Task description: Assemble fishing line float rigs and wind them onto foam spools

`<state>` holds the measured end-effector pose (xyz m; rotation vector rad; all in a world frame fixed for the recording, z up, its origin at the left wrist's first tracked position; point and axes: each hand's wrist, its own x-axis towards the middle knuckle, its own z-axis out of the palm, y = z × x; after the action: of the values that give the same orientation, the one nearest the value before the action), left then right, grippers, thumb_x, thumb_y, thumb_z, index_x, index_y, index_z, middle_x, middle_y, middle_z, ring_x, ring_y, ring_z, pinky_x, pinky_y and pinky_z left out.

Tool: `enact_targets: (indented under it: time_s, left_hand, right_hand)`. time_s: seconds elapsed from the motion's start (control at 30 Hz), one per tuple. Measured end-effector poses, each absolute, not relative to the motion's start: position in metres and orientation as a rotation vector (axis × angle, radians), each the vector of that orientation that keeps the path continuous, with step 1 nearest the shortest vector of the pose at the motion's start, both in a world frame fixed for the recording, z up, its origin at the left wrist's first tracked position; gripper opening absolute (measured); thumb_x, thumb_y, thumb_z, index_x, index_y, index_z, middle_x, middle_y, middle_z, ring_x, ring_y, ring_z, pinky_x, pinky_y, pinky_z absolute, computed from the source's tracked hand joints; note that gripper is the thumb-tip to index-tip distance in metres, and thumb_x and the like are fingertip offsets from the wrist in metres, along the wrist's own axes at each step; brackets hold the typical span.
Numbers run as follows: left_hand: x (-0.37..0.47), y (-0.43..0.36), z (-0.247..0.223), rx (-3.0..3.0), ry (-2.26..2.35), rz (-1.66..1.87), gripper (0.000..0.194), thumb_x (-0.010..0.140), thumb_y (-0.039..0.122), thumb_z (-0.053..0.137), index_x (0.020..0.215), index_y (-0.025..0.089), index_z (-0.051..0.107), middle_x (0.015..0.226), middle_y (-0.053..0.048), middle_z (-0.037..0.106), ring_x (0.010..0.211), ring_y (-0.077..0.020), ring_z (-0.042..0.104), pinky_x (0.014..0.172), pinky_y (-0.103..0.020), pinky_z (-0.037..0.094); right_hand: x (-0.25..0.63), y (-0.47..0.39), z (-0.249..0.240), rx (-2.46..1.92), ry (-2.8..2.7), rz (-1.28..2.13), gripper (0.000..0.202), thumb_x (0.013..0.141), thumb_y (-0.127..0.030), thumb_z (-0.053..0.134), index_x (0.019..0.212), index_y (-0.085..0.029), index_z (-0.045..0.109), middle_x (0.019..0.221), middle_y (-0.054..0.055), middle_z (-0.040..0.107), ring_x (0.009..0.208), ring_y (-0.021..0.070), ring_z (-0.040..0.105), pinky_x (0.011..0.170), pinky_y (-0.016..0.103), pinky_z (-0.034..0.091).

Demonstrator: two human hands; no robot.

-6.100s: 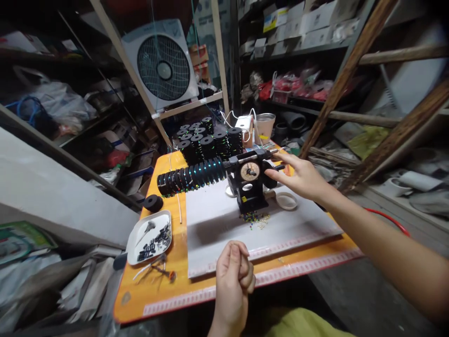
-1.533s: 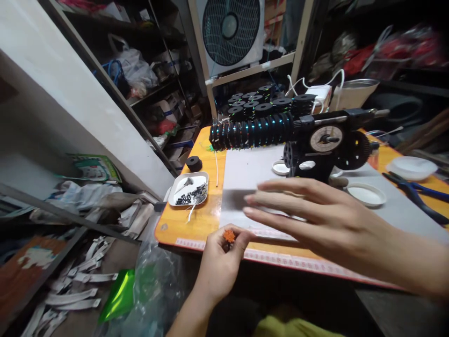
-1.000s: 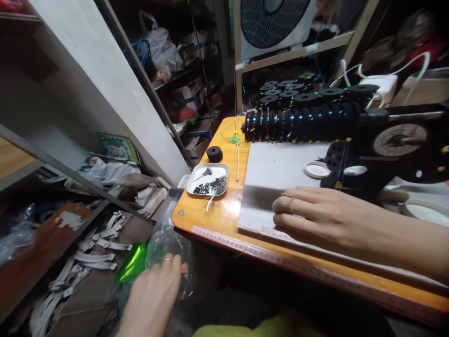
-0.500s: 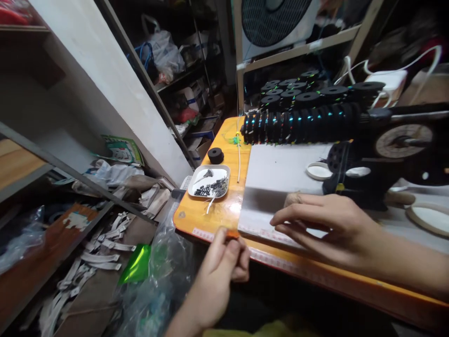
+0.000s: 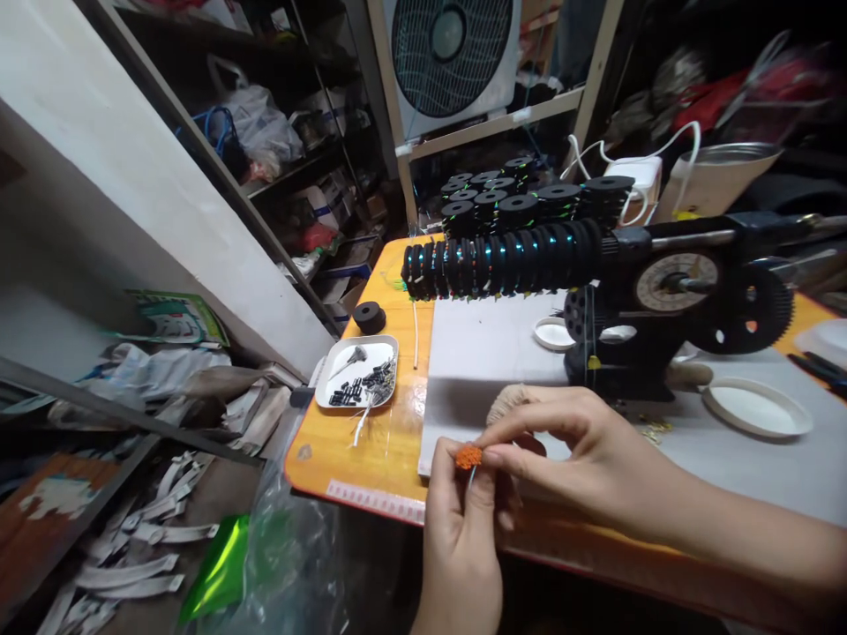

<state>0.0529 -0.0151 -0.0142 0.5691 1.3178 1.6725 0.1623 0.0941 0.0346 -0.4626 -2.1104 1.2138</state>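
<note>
A small orange, bumpy piece [image 5: 468, 457], with a thin pale stem below it, is pinched between the thumb and fingers of my left hand [image 5: 463, 525]. The thumb and forefinger of my right hand [image 5: 562, 437] close on the piece's right edge, so the two hands meet in front of the table edge. Just behind my right fingers, partly covered by them, is a round beige bundle [image 5: 508, 401] that looks like wound cord. Beyond the hands stands a black machine [image 5: 592, 331] with a dial, gears and a long row of black foam rings [image 5: 503, 260].
A white tray [image 5: 324, 384] of small black and metal parts lies on the orange table [image 5: 397, 441] to the left, near a black foam spool [image 5: 369, 317]. Shallow white dishes [image 5: 758, 407] sit by the machine. Stacked black spools [image 5: 490, 198] and a box fan [image 5: 450, 53] are behind.
My right hand has come left and down to the orange piece, and its fingers have closed on it. My left hand has turned more upright, showing the piece. The view has shifted right.
</note>
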Motion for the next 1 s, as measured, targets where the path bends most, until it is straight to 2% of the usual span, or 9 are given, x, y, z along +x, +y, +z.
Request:
enact_targets:
  time_s: [0.13,0.2,0.3,0.4,0.57,0.8,1.0]
  left_hand:
    - [0.055,-0.021,-0.023,0.496,1.455,1.676,0.039,0.082,0.051,0.075,0.106,0.022,0.063,0.091,-0.007,0.067,0.086,-0.0203,0.063,0.069,-0.024,0.05]
    - [0.058,-0.023,-0.024,0.424,1.384,1.728,0.039,0.081,0.051,0.076,0.104,0.022,0.061,0.084,-0.004,0.065,0.078,-0.0168,0.061,0.064,-0.022,0.048]
    - [0.059,-0.024,-0.022,0.333,1.169,1.817,0.038,0.081,0.052,0.076,0.094,0.022,0.058,0.067,0.004,0.054,0.059,-0.0088,0.049,0.056,-0.018,0.043]
    - [0.058,-0.028,-0.018,0.336,1.071,1.854,0.036,0.082,0.049,0.077,0.085,0.02,0.056,0.063,0.006,0.049,0.056,-0.0056,0.043,0.056,-0.015,0.039]
    - [0.055,-0.035,-0.019,0.403,1.142,1.882,0.037,0.084,0.051,0.074,0.078,0.02,0.055,0.063,0.006,0.05,0.056,-0.0063,0.042,0.056,-0.016,0.038]
    - [0.06,-0.034,-0.027,0.608,1.278,2.011,0.029,0.092,0.044,0.065,0.078,0.022,0.053,0.066,0.003,0.051,0.063,-0.0118,0.046,0.061,-0.022,0.039]
    - [0.063,-0.033,-0.029,0.657,1.292,2.004,0.03,0.094,0.043,0.063,0.077,0.022,0.051,0.067,0.002,0.049,0.064,-0.0129,0.046,0.062,-0.024,0.039]
  right_hand:
    - [0.161,0.088,0.031,-0.448,-2.138,1.093,0.016,0.089,-0.015,0.062,0.078,-0.015,0.073,0.07,0.003,0.065,0.058,0.0098,0.055,0.051,0.02,0.045]
    - [0.162,0.085,0.029,-0.424,-2.137,1.081,0.016,0.091,-0.015,0.06,0.078,-0.015,0.07,0.071,0.003,0.064,0.059,0.0096,0.054,0.051,0.021,0.045]
    - [0.165,0.081,0.024,-0.376,-2.119,1.055,0.015,0.093,-0.015,0.06,0.081,-0.016,0.069,0.073,0.002,0.064,0.062,0.0099,0.056,0.055,0.021,0.046]
    - [0.17,0.08,0.018,-0.386,-2.113,0.998,0.012,0.093,-0.014,0.06,0.088,-0.019,0.069,0.077,0.002,0.065,0.066,0.0098,0.059,0.056,0.02,0.046]
    - [0.178,0.08,0.012,-0.465,-2.156,0.968,0.013,0.093,-0.015,0.061,0.092,-0.023,0.071,0.08,0.002,0.063,0.068,0.0116,0.059,0.052,0.021,0.043]
    - [0.178,0.076,0.015,-0.436,-2.139,0.939,0.012,0.092,-0.014,0.063,0.09,-0.022,0.071,0.081,0.002,0.064,0.071,0.0123,0.06,0.059,0.022,0.048]
    - [0.179,0.075,0.015,-0.436,-2.124,0.986,0.013,0.093,-0.016,0.061,0.09,-0.023,0.071,0.08,0.002,0.064,0.07,0.0113,0.06,0.057,0.02,0.047]
